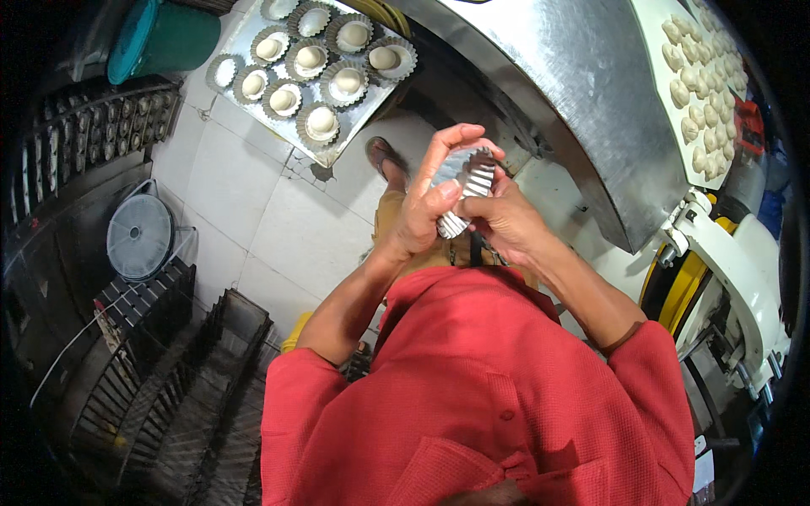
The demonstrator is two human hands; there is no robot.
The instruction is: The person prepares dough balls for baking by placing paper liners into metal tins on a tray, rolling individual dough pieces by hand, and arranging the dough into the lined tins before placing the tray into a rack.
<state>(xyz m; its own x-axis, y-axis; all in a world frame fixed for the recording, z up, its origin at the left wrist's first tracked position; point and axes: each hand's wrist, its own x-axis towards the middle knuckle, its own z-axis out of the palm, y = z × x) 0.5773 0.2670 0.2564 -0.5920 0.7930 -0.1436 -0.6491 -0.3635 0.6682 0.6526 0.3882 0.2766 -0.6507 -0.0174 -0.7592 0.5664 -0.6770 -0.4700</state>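
Observation:
At chest height, my left hand (419,215) and my right hand (510,223) grip a silvery fluted mould (479,169), with fingers wrapped round its sides; whether it is one mould or a nested stack, I cannot tell. Ahead to the left, a metal tray (304,143) carries several fluted cups (332,88), many with a pale dough ball (347,80) inside and some with only white contents. At the upper right, several pale shaped dough pieces (689,80) sit on a white surface (680,169) beside a steel machine body (582,101).
A white machine part with yellow bands (742,278) stands close on my right. On the left are a teal bin (152,46), metal racks (118,126), a round grey fan-like disc (139,236) and dark stacked trays (194,396). Below is a tiled floor (253,211).

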